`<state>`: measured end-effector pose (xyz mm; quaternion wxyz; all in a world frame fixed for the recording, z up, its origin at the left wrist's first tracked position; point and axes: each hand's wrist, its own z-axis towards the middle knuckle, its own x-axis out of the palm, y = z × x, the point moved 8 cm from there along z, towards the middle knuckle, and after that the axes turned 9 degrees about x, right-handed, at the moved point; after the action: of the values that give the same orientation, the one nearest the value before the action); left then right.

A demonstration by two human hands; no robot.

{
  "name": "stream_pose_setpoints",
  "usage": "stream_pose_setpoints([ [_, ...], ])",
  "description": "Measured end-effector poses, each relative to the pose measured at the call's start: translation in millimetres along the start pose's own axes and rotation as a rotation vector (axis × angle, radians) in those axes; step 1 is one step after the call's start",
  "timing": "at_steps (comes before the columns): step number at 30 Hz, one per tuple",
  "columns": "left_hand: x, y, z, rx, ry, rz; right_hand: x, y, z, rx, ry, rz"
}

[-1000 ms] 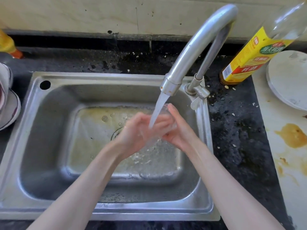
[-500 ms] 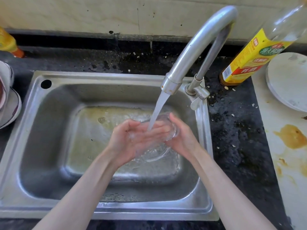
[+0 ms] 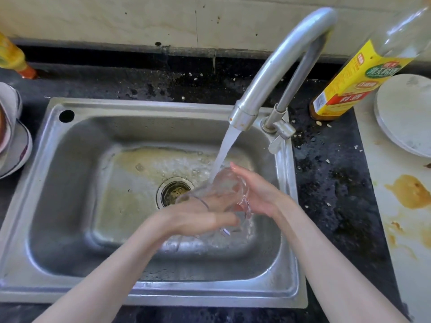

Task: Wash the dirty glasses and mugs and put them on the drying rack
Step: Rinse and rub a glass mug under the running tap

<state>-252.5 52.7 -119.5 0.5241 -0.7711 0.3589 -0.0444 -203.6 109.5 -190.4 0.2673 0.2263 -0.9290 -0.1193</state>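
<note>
A clear drinking glass (image 3: 227,183) lies tilted on its side under the running stream of water (image 3: 225,148), over the stainless steel sink (image 3: 70,206) just right of the round drain (image 3: 173,192). The right hand (image 3: 258,194) cups the glass from the right, fingers curled round it. The left hand (image 3: 198,217) presses against its lower side with fingers laid fairly flat. A curved metal faucet (image 3: 279,57) arches above. On the dark speckled surface (image 3: 326,183) stand a yellow-labelled bottle (image 3: 356,78) and a white plate (image 3: 405,117); stacked bowls (image 3: 11,136) sit left.
</note>
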Motion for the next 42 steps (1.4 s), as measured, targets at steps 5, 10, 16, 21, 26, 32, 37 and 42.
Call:
stream_pose_setpoints([
  [5, -22, 25, 0, -0.113, -0.404, -1.169, 1, -1, -1, -0.236, 0.107, 0.330],
  [10, -28, 26, 4, 0.080, -0.548, -1.849, 6, 13, -1, -0.374, 0.050, 0.336],
  [16, -23, 27, 9, -0.008, -0.419, -0.992, -16, 25, 6, -0.313, -0.216, 0.308],
  [21, -21, 10, -2, 0.167, -0.310, 0.361, -18, 23, 12, -0.170, -0.200, 0.438],
  [26, -42, -14, -24, 0.293, -0.594, 0.750, -11, 5, 23, -0.046, -0.162, 0.515],
  [32, -37, -19, -13, 0.157, -0.457, 0.851, -7, -13, 35, -0.044, -0.094, 0.505],
  [37, -16, 19, 1, -0.077, -0.188, 0.557, -6, -16, 38, -0.056, -0.162, 0.421],
  [42, -16, 24, -9, 0.004, -0.330, -0.127, -11, -13, 33, -0.115, -0.262, 0.389],
])
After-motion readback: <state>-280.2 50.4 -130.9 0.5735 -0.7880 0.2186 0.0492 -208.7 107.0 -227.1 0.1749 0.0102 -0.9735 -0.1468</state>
